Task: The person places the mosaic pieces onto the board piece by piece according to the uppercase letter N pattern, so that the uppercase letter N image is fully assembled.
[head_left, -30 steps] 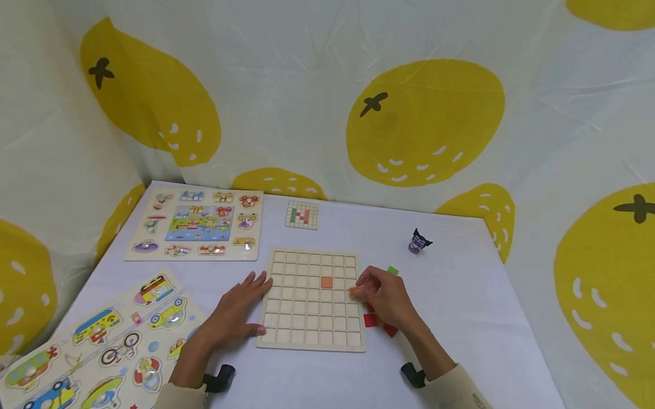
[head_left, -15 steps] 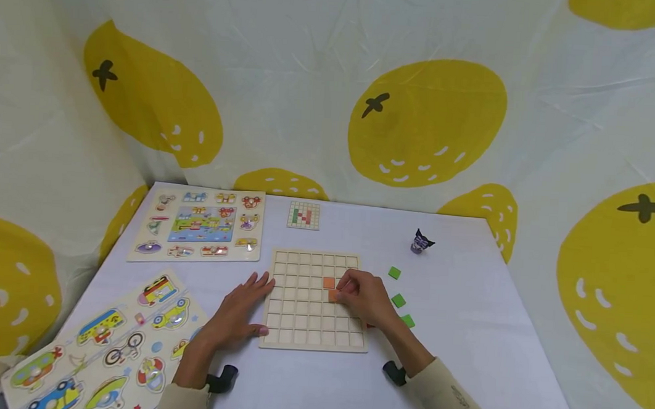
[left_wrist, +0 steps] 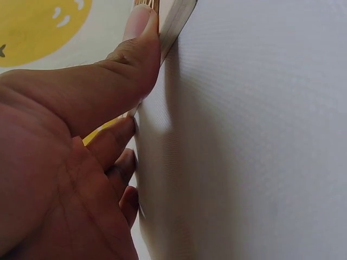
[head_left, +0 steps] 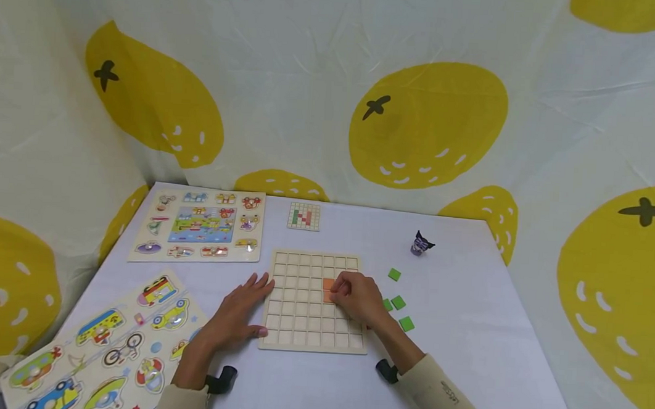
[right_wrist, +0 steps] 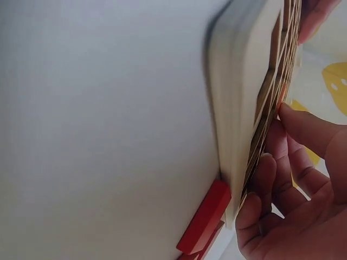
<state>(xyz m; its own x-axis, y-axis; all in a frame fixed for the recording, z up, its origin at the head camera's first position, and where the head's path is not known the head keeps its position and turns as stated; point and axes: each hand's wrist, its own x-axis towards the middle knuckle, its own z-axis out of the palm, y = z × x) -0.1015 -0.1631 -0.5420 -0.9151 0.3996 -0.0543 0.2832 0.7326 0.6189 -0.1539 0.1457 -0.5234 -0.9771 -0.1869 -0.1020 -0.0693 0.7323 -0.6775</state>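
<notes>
A wooden grid board [head_left: 301, 322] lies in the middle of the table. My left hand [head_left: 238, 314] rests at its left edge with fingers spread; the left wrist view has the thumb [left_wrist: 141, 32] against the board's side. One orange square tile [head_left: 328, 283] sits in a cell right of centre. Directly below it is a second orange tile [head_left: 327, 296], pinched by the fingertips of my right hand [head_left: 358, 297] and level with the grid. In the right wrist view the right thumb [right_wrist: 303, 122] meets that tile at the board's face.
Several green tiles [head_left: 398, 302] lie right of the board. Red tiles [right_wrist: 206, 216] sit against its right edge, mostly hidden by my right wrist in the head view. A small pattern card [head_left: 304, 216], two picture puzzles [head_left: 141, 253] and a dark figurine [head_left: 421, 243] stand around.
My right hand has moved left from the board's right edge, carrying the second orange tile to the cell below the first one. The left hand has stayed in place.
</notes>
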